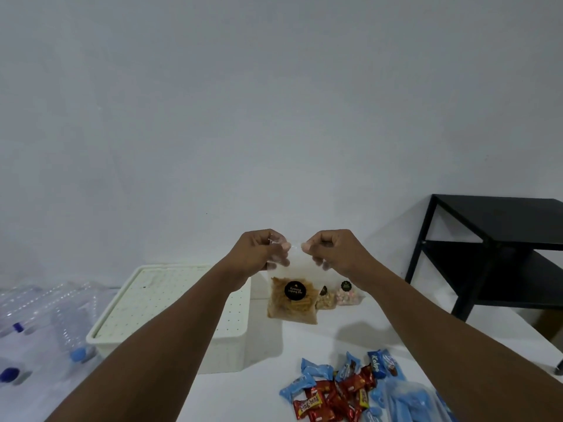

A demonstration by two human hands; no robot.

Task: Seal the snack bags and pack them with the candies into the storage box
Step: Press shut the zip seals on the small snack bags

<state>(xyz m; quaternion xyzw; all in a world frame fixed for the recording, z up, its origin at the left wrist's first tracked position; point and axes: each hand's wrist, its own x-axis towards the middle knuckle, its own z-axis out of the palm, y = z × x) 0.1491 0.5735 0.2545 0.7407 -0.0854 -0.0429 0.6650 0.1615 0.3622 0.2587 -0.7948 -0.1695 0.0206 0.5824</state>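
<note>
I hold a clear snack bag (pixel 292 300) of orange-brown sticks with a round black label up in the air above the white table. My left hand (pixel 262 249) pinches its top edge at the left and my right hand (pixel 330 248) pinches it at the right, thumbs nearly touching. Two smaller snack bags stand on the table behind it: one with pale pieces (pixel 325 300), one with pink and white pieces (pixel 348 295). The cream perforated storage box (pixel 231 339) sits at the left with its lid on. A pile of blue and red wrapped candies (pixel 341 388) lies near the front edge.
Several empty clear plastic bottles (pixel 45 321) with blue caps lie on the floor at the left. A black two-shelf side table (pixel 499 254) stands at the right beyond the white table (pixel 268 360). A plain wall fills the background.
</note>
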